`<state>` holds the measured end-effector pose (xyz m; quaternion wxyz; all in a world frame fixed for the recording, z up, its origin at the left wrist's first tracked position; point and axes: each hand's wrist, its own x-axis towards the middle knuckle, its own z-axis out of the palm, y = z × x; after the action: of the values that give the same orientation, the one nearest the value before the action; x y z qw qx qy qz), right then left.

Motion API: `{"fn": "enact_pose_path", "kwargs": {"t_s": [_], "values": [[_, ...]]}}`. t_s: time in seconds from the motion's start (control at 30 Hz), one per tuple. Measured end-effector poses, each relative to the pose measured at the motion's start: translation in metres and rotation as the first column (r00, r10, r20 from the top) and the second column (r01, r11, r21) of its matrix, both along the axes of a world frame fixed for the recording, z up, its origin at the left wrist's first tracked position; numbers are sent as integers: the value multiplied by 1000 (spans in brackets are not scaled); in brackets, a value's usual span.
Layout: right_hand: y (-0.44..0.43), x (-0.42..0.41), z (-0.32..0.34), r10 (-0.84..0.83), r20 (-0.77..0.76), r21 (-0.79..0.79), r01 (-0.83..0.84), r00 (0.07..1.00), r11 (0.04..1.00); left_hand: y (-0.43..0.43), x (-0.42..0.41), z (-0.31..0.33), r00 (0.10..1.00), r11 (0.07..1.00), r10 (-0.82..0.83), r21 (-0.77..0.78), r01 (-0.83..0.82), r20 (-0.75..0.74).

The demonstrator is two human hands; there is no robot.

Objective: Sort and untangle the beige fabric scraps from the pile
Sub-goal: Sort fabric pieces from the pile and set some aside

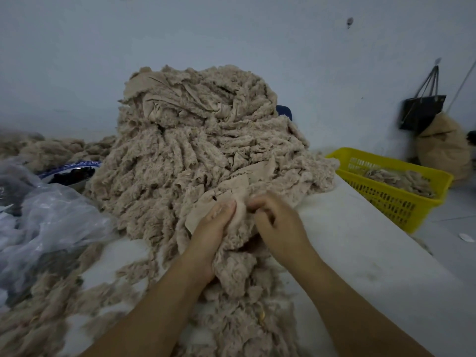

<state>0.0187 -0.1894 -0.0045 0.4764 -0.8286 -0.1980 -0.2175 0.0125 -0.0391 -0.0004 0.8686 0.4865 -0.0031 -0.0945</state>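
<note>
A tall pile of beige fleecy fabric scraps (195, 140) rises on the white table (360, 240), spilling toward me. At its near foot, my left hand (213, 228) grips a beige scrap (239, 215) from the left, thumb on top. My right hand (275, 220) pinches the same scrap from the right with curled fingers. The two hands nearly touch. More loose scraps (239, 292) trail down between my forearms.
A yellow plastic basket (401, 202) with several scraps stands off the table's right edge. Crumpled clear plastic bags (43, 220) lie at left, with a blue-rimmed bowl (69, 173) behind. A dark bag (422, 112) hangs on the wall above a beige sack (443, 148).
</note>
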Motion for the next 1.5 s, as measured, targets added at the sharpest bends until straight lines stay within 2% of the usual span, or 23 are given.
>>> {"fn": "enact_pose_path", "kwargs": {"t_s": [0.1,0.17,0.27,0.4,0.47,0.6,0.67,0.73,0.8,0.9,0.97,1.03,1.1,1.2,1.27,1.33,1.37,1.43,1.5], "values": [[-5,6,-11,-53,-150,-302,5,987,953,3,4,0,997,997,62,-34,-63,-42],[-13,10,-14,-174,-168,-370,102,970,923,6,5,0,994,994,90,-52,-93,-64],[-21,15,-13,-269,-74,-287,238,960,928,9,7,0,988,985,109,-119,-121,-108],[-25,18,-12,-310,-41,-275,288,950,917,7,4,1,991,986,82,-135,-96,-106],[-29,21,-16,-346,-108,-256,310,932,916,5,2,3,997,985,29,-166,-40,-69],[-50,27,-19,-414,-356,-83,413,837,907,9,2,14,998,951,-35,-309,19,-45],[-53,27,-16,-398,-360,-72,400,844,913,12,1,17,998,954,-2,-299,-18,-66],[-44,24,-14,-338,-284,-71,332,897,941,12,-2,12,993,975,94,-196,-107,-73],[-31,16,-9,-301,-142,-12,302,943,953,9,-5,8,975,975,220,-10,-221,-39],[-17,3,2,-146,74,114,137,986,984,4,-4,6,929,882,364,296,-367,66],[-5,-6,7,47,-27,120,-43,999,992,5,5,-2,923,870,379,311,-382,73],[6,-7,4,175,-213,48,-168,961,985,3,8,-3,923,819,361,429,-381,130],[13,-4,-4,192,-291,-30,-209,937,977,-3,3,1,916,691,239,606,-394,323],[10,5,-8,95,-311,53,-83,946,995,-4,3,3,890,611,136,671,-421,435],[-2,10,-5,76,-411,272,42,909,961,-4,4,3,918,663,92,663,-346,387],[-13,13,-3,169,-484,482,101,858,870,-2,4,4,967,763,34,618,-187,252],[-18,14,-4,209,-481,523,87,852,848,-1,3,5,983,801,-13,590,-98,182],[-17,13,-2,262,-449,519,10,854,855,-2,-1,5,985,815,-120,579,25,127],[-9,12,-4,276,-447,479,-32,851,877,-4,-3,4,980,821,-133,570,27,146]]}}
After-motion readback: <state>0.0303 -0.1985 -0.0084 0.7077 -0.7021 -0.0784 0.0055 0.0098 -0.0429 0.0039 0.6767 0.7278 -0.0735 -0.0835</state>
